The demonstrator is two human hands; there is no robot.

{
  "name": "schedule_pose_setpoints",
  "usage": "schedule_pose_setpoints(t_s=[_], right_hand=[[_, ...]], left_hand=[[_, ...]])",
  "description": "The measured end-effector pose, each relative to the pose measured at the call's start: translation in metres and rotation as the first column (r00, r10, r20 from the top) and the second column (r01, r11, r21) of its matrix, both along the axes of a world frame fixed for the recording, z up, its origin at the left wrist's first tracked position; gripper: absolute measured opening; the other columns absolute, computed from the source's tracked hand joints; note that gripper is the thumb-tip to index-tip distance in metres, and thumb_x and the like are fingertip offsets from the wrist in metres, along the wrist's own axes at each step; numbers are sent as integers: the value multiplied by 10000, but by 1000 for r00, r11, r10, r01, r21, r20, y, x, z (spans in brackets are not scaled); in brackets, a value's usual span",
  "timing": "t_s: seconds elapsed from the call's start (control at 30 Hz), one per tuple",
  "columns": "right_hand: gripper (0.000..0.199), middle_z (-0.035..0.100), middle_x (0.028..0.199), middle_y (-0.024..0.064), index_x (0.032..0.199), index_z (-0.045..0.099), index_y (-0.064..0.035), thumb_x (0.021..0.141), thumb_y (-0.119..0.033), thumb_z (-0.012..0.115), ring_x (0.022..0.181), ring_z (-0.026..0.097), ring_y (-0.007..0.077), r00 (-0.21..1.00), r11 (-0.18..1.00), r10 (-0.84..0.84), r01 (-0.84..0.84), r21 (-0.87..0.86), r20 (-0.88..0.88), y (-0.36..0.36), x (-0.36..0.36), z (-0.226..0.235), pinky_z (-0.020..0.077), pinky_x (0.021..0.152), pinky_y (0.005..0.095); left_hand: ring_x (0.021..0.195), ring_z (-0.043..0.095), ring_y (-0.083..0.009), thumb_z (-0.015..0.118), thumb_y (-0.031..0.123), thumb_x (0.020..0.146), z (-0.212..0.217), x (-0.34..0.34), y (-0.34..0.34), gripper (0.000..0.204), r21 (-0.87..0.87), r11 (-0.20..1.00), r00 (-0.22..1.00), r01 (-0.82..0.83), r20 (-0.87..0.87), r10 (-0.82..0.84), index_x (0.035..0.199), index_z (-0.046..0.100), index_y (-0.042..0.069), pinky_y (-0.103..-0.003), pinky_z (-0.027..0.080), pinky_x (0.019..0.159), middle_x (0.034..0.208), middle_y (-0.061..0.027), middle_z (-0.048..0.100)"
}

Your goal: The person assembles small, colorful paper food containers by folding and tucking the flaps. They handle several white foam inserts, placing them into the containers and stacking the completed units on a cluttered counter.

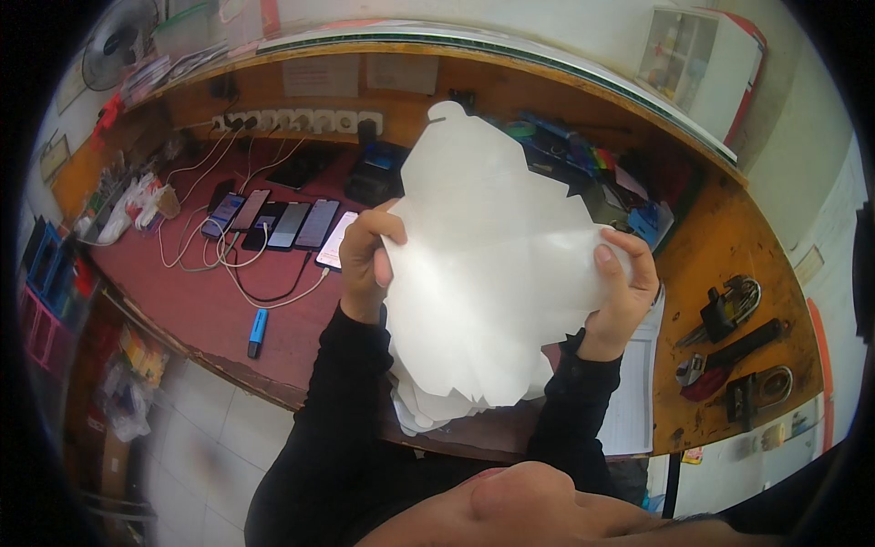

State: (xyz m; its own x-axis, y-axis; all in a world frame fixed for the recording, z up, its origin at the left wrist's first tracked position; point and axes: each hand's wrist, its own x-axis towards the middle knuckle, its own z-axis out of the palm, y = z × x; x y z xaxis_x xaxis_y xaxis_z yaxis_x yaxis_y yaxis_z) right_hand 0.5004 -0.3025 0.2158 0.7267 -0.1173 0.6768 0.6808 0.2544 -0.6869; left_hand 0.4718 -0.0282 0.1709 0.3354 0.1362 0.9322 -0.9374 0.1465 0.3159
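Note:
A large white die-cut cardboard sheet (492, 246), with a notched and angled outline, is held up in front of me over the desk. My left hand (365, 260) pinches its left edge, thumb and fingers closed on it. At the opposite edge, my right hand (624, 287) grips a flap, the thumb on the near face and the fingers curled round the side. Faint fold lines cross the sheet. Beneath it, partly hidden, lies a stack of similar white sheets (424, 407) near the front edge of the desk.
Several phones (289, 225) with charging cables lie to the left, before a power strip (301, 121). A blue highlighter (258, 333) is nearer. On the right are ruled papers (636, 392), padlocks (725, 310) and an adjustable wrench (729, 356). A raised shelf (437, 44) borders the back.

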Motion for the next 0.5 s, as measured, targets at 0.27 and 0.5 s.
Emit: schedule_pose_setpoints(t_s=[0.27,0.5], right_hand=[[135,701,976,51,998,728,-25,866,-52,734,901,627,125,990,989,-138,136,52,24,15,1,-6,462,840,238],[193,670,1094,100,1050,723,-28,866,-84,724,1062,615,225,886,870,-402,448,-207,231,28,0,-3,463,943,304]], left_hand=[[1199,626,-231,505,262,1063,-9,4,-47,315,-334,852,912,403,70,-404,1329,442,105,-390,535,1058,1312,-141,569],[945,541,-145,641,377,991,-10,19,-20,449,-35,993,989,115,-83,-118,1260,385,125,-283,516,850,1128,-85,447]])
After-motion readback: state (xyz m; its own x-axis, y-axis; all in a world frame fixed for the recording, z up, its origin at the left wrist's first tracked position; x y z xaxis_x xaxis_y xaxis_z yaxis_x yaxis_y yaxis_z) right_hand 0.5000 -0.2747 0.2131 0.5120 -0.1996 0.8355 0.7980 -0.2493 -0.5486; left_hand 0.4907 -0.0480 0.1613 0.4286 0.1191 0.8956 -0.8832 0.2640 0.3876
